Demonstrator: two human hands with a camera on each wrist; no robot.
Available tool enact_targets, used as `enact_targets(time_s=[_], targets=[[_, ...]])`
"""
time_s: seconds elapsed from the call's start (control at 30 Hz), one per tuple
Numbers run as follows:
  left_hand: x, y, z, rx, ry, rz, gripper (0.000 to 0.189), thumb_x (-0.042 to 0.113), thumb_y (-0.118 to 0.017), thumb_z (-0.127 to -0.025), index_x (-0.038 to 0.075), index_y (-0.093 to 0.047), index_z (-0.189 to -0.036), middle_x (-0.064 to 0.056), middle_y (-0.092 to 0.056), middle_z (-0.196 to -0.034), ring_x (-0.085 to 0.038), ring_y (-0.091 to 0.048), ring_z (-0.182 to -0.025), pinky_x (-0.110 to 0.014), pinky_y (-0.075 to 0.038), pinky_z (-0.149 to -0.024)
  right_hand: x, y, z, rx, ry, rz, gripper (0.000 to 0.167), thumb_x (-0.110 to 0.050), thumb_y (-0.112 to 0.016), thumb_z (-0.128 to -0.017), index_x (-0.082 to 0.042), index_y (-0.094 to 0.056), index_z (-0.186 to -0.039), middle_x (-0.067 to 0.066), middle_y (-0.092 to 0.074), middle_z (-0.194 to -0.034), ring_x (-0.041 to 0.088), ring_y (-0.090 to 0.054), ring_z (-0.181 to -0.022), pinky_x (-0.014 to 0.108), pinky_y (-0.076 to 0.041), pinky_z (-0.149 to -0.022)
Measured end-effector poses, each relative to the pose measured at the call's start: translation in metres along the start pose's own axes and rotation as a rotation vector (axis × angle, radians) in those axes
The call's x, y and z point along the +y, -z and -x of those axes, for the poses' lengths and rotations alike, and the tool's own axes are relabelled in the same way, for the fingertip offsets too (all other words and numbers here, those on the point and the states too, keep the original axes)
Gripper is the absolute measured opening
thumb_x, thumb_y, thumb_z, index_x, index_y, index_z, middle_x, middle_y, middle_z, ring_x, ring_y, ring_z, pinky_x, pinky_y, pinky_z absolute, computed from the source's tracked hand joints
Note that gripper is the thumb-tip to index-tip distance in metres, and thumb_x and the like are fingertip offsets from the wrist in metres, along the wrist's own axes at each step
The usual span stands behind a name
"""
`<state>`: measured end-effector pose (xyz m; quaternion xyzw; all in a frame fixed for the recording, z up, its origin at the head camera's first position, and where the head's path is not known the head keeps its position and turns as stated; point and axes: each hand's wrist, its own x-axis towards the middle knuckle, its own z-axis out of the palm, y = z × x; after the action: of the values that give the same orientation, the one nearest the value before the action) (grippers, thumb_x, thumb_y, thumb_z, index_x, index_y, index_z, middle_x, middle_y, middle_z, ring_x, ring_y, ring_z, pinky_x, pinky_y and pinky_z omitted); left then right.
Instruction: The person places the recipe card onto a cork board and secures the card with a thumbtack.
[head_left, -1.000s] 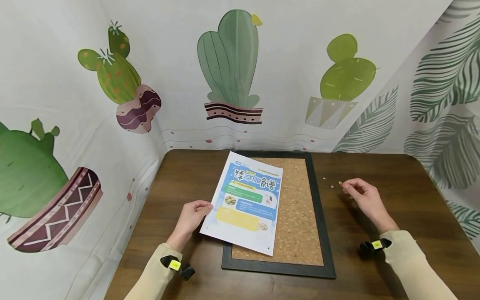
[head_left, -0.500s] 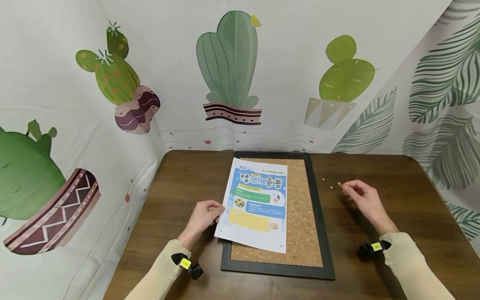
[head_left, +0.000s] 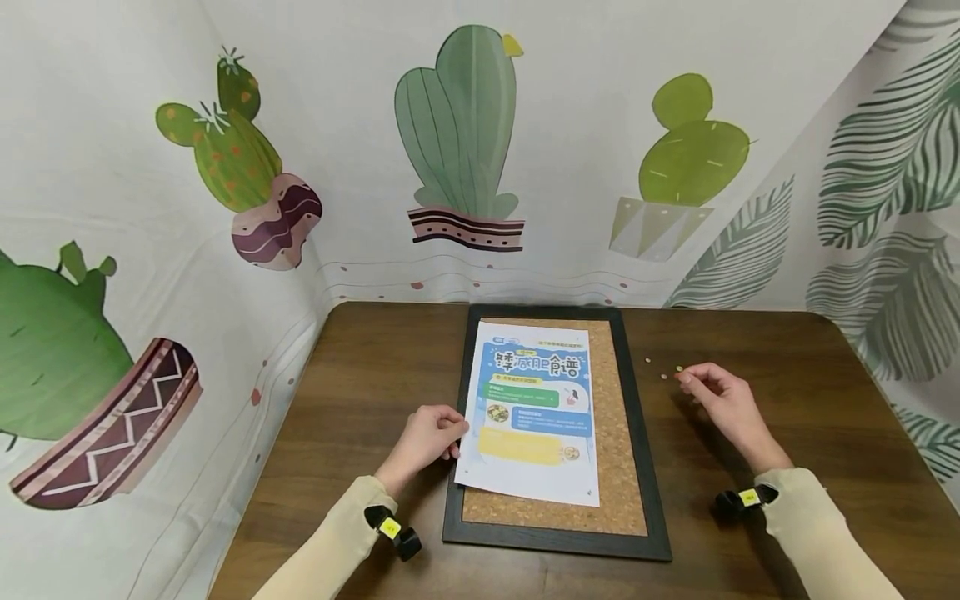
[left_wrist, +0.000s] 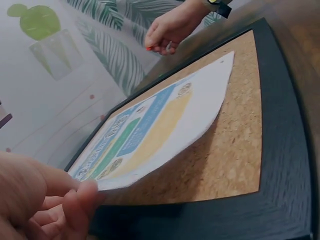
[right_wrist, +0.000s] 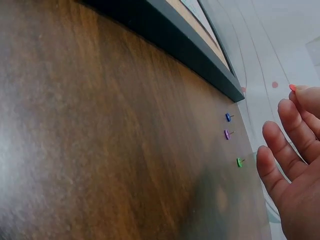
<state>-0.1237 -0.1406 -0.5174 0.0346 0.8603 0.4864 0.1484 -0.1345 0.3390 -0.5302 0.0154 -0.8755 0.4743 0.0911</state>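
My left hand (head_left: pixel 423 442) pinches the left edge of a printed paper sheet (head_left: pixel 536 404) between thumb and fingers. The sheet, with blue, green and yellow blocks, lies over the black-framed corkboard (head_left: pixel 618 475). In the left wrist view, the near edge of the paper (left_wrist: pixel 200 100) curves up off the cork. To the right of the board, my right hand (head_left: pixel 731 408) pinches a small red thumbtack (right_wrist: pixel 292 87); most of it is hidden by the fingers. Close by on the table lie a blue thumbtack (right_wrist: pixel 228 117), a purple thumbtack (right_wrist: pixel 227 134) and a green thumbtack (right_wrist: pixel 240 162).
The board sits on a dark brown wooden table (head_left: pixel 360 350), near its far edge. Behind and to both sides hangs a white cloth (head_left: pixel 577 167) printed with cacti and leaves.
My left hand has moved the sheet rightward and lowered it over the corkboard, bringing it straighter to the frame. My right hand has stayed almost in place, and the red thumbtack has come slightly away from the others.
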Motion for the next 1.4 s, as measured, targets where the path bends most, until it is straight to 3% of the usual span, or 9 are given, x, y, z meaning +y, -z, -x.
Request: enact_targets(time_s=[0.27, 0.7, 0.97, 1.17, 1.4], targets=[[0.002, -0.011, -0.004, -0.036, -0.021, 0.048, 0.009, 0.008, -0.071, -0.097, -0.001, -0.071, -0.099, -0.002, -0.072, -0.068, -0.010, -0.063, -0.050, -0.028, -0.054, -0.051, -0.002, -0.001, 0.001, 0.003, 0.008, -0.019, 0.022, -0.018, -0.065, -0.105, 0.003, -0.070, -0.109, -0.007, -0.070, -0.089, 0.017, -0.066, -0.076, 0.023, -0.054, -0.065], [0.001, -0.018, -0.008, -0.059, -0.040, 0.050, 0.007, 0.004, -0.070, -0.097, -0.003, -0.069, -0.095, -0.003, -0.071, -0.069, -0.010, -0.065, -0.051, -0.029, -0.056, -0.052, -0.001, -0.002, 0.003, 0.009, -0.001, -0.032, 0.023, -0.019, -0.064, -0.106, 0.003, -0.069, -0.110, -0.012, -0.069, -0.088, 0.018, -0.066, -0.076, 0.023, -0.054, -0.066], [0.006, -0.019, -0.011, -0.068, -0.057, -0.023, 0.008, 0.007, -0.071, -0.097, -0.001, -0.069, -0.096, 0.000, -0.068, -0.065, -0.010, -0.064, -0.050, -0.028, -0.055, -0.051, -0.004, -0.002, 0.003, 0.030, 0.003, -0.073, 0.021, -0.013, -0.065, -0.104, 0.006, -0.069, -0.109, -0.011, -0.071, -0.088, 0.010, -0.067, -0.076, 0.020, -0.054, -0.067], [0.005, -0.022, -0.008, -0.064, -0.076, -0.058, 0.009, 0.007, -0.072, -0.096, 0.001, -0.067, -0.095, 0.001, -0.067, -0.064, -0.011, -0.062, -0.049, -0.028, -0.053, -0.050, -0.002, -0.005, 0.002, 0.029, 0.005, -0.073, 0.019, -0.013, -0.065, -0.104, 0.006, -0.069, -0.108, -0.015, -0.070, -0.088, 0.012, -0.067, -0.076, 0.021, -0.054, -0.066], [0.008, -0.018, -0.005, -0.049, -0.076, -0.084, 0.009, 0.009, -0.072, -0.096, 0.003, -0.067, -0.098, 0.001, -0.066, -0.065, -0.011, -0.061, -0.051, -0.028, -0.053, -0.051, -0.030, -0.003, 0.006, 0.023, 0.015, -0.067, 0.015, -0.003, -0.064, -0.102, 0.012, -0.067, -0.106, -0.001, -0.072, -0.087, 0.000, -0.062, -0.073, 0.021, -0.054, -0.064]])
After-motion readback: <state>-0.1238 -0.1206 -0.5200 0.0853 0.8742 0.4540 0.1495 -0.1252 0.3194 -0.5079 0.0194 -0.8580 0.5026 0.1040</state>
